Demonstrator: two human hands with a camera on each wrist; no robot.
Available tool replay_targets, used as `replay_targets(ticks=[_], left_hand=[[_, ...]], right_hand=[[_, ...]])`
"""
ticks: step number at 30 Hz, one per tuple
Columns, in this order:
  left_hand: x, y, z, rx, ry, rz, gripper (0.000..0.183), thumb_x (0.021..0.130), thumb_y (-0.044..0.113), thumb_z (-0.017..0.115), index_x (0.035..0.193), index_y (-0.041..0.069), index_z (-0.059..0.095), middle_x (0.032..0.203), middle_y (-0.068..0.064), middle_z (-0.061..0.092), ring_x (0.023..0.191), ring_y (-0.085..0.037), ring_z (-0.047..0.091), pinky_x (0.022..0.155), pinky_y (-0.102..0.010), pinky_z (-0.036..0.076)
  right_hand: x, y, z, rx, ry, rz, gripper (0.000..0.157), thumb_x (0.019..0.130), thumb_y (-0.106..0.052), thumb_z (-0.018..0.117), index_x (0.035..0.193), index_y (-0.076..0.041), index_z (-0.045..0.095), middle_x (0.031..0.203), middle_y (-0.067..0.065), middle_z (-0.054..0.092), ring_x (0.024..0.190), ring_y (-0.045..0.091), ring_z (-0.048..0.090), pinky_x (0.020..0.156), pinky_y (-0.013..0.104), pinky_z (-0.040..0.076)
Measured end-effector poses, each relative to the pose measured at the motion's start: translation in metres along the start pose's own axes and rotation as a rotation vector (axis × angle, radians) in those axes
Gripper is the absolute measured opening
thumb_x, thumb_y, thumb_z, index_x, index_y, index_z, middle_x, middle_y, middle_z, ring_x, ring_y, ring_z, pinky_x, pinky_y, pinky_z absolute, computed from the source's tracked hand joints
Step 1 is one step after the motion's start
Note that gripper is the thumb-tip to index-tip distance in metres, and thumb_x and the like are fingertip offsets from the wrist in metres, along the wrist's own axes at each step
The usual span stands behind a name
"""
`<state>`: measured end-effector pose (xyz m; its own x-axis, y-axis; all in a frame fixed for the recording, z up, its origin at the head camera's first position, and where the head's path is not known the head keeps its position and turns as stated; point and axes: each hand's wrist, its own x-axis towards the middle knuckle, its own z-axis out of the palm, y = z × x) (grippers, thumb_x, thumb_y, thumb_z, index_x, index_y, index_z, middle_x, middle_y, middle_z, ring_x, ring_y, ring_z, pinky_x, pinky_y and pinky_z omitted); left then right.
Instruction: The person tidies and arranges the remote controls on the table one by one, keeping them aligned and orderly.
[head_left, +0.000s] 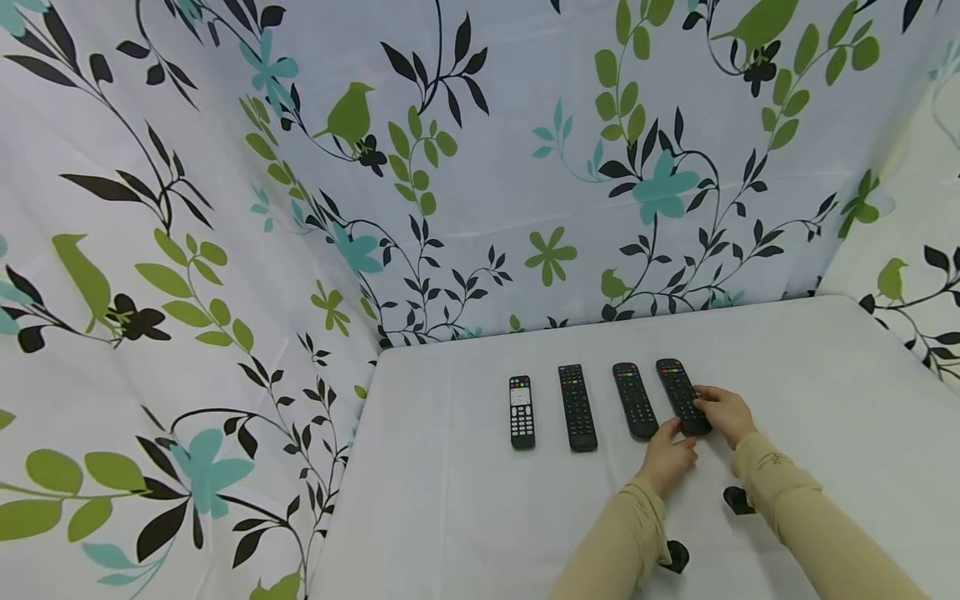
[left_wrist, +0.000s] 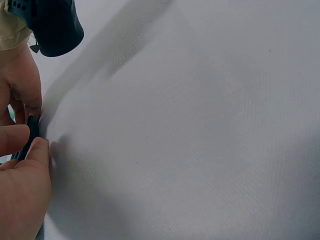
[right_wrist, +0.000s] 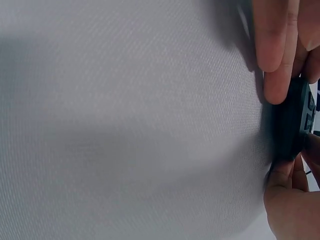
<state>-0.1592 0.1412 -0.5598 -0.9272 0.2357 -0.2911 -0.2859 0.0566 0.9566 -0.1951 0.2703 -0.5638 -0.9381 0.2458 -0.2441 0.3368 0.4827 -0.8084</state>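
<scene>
Several black remote controls lie in a row on the white table. Both hands are on the rightmost remote control [head_left: 677, 387], which lies tilted slightly leftward at its top. My left hand [head_left: 667, 462] pinches its near end between thumb and fingers. At its lower right side, my right hand [head_left: 726, 414] grips the edge. Just left is another remote control [head_left: 633, 400] with rounded ends, close to the left fingertips. In the right wrist view the held remote control [right_wrist: 290, 120] shows its dark end between fingers of both hands; the left wrist view shows only a sliver of it.
Further left lie a long black remote control [head_left: 577, 408] and a smaller one with white keys [head_left: 522, 412]. A white cloth covers the table [head_left: 450, 500]. Patterned curtains [head_left: 480, 167] hang behind and at both sides. Dark wrist cameras [head_left: 675, 557] sit under the sleeves.
</scene>
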Motion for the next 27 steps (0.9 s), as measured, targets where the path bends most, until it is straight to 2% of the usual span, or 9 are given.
replay_targets(ticks=[8, 15, 19, 23, 27], left_hand=[[0.007, -0.001, -0.001, 0.134, -0.001, 0.005, 0.053, 0.070, -0.005, 0.058, 0.122, 0.007, 0.050, 0.120, -0.006, 0.056, 0.105, -0.013, 0.055, 0.088, -0.027, 0.044], [0.012, -0.002, -0.002, 0.125, 0.007, -0.010, 0.056, 0.070, -0.004, 0.058, 0.124, 0.008, 0.049, 0.109, -0.006, 0.062, 0.096, -0.012, 0.059, 0.086, -0.026, 0.046], [0.011, 0.000, -0.003, 0.099, 0.014, -0.020, 0.056, 0.070, -0.005, 0.058, 0.124, 0.006, 0.048, 0.113, -0.007, 0.060, 0.098, -0.014, 0.059, 0.086, -0.028, 0.046], [0.007, 0.002, -0.002, 0.128, 0.018, -0.007, 0.056, 0.070, -0.001, 0.059, 0.125, 0.007, 0.047, 0.122, -0.006, 0.054, 0.104, -0.013, 0.055, 0.090, -0.026, 0.043], [0.002, 0.008, -0.001, 0.269, 0.043, 0.055, 0.056, 0.069, 0.006, 0.061, 0.124, 0.011, 0.049, 0.125, 0.000, 0.050, 0.112, -0.009, 0.048, 0.094, -0.019, 0.037]], right_hand=[[0.003, -0.001, 0.000, -0.022, 0.019, 0.009, 0.046, 0.091, -0.019, 0.037, 0.131, 0.004, 0.034, 0.127, 0.029, 0.040, 0.112, 0.039, 0.040, 0.079, 0.038, 0.040], [0.006, -0.004, 0.002, -0.014, 0.010, 0.007, 0.047, 0.091, -0.021, 0.037, 0.131, 0.003, 0.033, 0.128, 0.030, 0.038, 0.114, 0.040, 0.039, 0.084, 0.043, 0.040], [0.006, -0.006, 0.003, -0.003, 0.003, 0.017, 0.048, 0.091, -0.023, 0.037, 0.132, 0.002, 0.033, 0.130, 0.029, 0.037, 0.115, 0.040, 0.037, 0.086, 0.044, 0.039], [0.004, -0.008, 0.002, -0.009, 0.007, -0.001, 0.049, 0.091, -0.025, 0.036, 0.131, 0.004, 0.034, 0.130, 0.030, 0.037, 0.116, 0.041, 0.037, 0.088, 0.045, 0.037], [0.002, -0.012, -0.004, -0.016, 0.003, -0.022, 0.052, 0.091, -0.028, 0.034, 0.131, 0.005, 0.032, 0.130, 0.031, 0.036, 0.117, 0.043, 0.036, 0.087, 0.046, 0.037]])
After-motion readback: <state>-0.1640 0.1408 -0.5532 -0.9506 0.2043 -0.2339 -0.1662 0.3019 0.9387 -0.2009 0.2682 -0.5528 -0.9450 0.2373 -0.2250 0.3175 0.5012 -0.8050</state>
